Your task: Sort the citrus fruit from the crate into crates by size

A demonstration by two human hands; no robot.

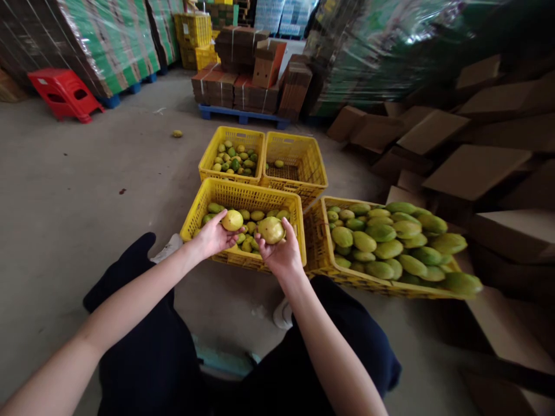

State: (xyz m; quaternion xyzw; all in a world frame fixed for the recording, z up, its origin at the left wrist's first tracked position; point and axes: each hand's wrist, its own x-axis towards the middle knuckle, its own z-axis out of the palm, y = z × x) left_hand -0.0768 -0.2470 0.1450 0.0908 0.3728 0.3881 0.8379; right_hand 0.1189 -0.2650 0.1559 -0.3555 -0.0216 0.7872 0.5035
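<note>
My left hand [217,236] holds a yellow mango [232,220] at its fingertips. In my right hand [282,252] rests a yellow-green mango [272,230], with the fingers curled round its underside. Both hands are over the near yellow crate [203,193], where several green and yellow mangoes lie. To the right stands another yellow crate [321,231], heaped above its rim with larger green-yellow mangoes [389,249]. Behind the near crate are two more: a left crate [208,156] with small mangoes over its bottom, and a right crate [318,164] with a couple of mangoes.
A lone mango [177,133] lies on the floor. Beyond the crates, a blue pallet [243,117] bears bundled flat cardboard. Open cardboard boxes [477,170] pile up at the right. A red stool [65,95] stands far left beside wrapped pallet stacks [117,40]. My knees flank the near crate's front.
</note>
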